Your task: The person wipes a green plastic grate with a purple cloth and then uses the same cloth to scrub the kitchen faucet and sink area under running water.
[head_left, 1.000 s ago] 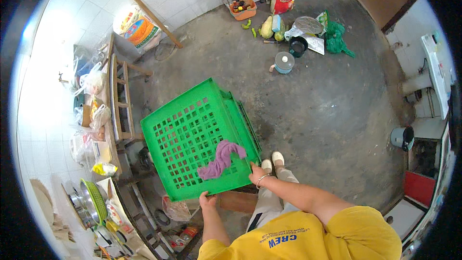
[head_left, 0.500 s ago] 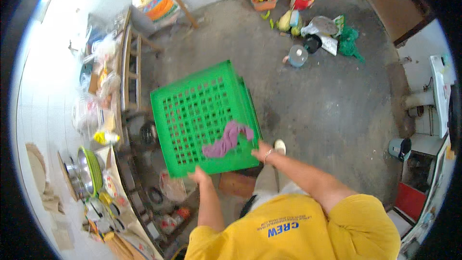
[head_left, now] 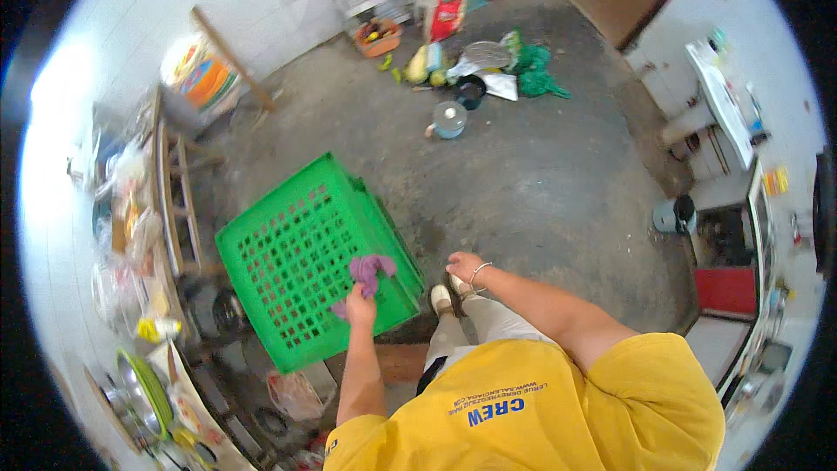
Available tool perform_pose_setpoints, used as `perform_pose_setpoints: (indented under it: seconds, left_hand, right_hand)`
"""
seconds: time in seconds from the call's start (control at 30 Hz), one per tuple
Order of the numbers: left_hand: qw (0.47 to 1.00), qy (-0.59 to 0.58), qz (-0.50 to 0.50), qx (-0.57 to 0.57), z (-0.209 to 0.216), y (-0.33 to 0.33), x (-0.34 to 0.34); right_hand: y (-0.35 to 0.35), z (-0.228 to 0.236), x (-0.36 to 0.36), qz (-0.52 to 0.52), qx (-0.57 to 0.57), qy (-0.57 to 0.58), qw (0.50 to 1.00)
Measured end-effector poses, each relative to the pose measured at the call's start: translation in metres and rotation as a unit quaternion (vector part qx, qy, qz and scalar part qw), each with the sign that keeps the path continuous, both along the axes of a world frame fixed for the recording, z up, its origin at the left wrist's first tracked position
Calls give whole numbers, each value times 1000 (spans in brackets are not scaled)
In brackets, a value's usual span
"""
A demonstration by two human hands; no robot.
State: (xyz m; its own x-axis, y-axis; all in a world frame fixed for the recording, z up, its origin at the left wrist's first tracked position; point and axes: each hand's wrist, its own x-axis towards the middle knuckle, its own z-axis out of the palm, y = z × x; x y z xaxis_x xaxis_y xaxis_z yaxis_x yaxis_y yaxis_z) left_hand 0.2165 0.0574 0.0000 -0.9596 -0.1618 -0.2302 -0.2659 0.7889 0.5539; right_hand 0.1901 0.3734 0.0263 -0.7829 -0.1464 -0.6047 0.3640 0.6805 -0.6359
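The purple cloth (head_left: 373, 270), atop the green crate (head_left: 279, 249), is gripped in the L hand (head_left: 360, 303); loose ends should be gathered too, w/o snagging. R hand (head_left: 466, 263) (apart from crate): finger spread can't be told.

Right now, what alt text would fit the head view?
The left hand is on a purple cloth atop a green perforated crate; the right hand is apart, to the crate's right. Beyond, a lidded pot sits on a grey floor.
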Motion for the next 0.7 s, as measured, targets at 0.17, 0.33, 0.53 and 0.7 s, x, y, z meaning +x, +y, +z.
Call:
perform_pose_setpoints:
  seconds: [0.17,0.33,0.53,0.7]
  left_hand:
    - [978,-81,9,191,42,19,-36]
    - [735,-242,2,634,170,208,-91]
    - [643,-398,-118,644,210,441,-127]
    - [676,-418,-241,556,199,611,-105]
  right_hand:
    - [67,43,-8,-87,-63,-93,990]
    - [151,95,-4,-334,-350,-148,862]
    - [308,188,14,-395,-588,-7,705]
    - [465,170,44,-460,-497,89,731]
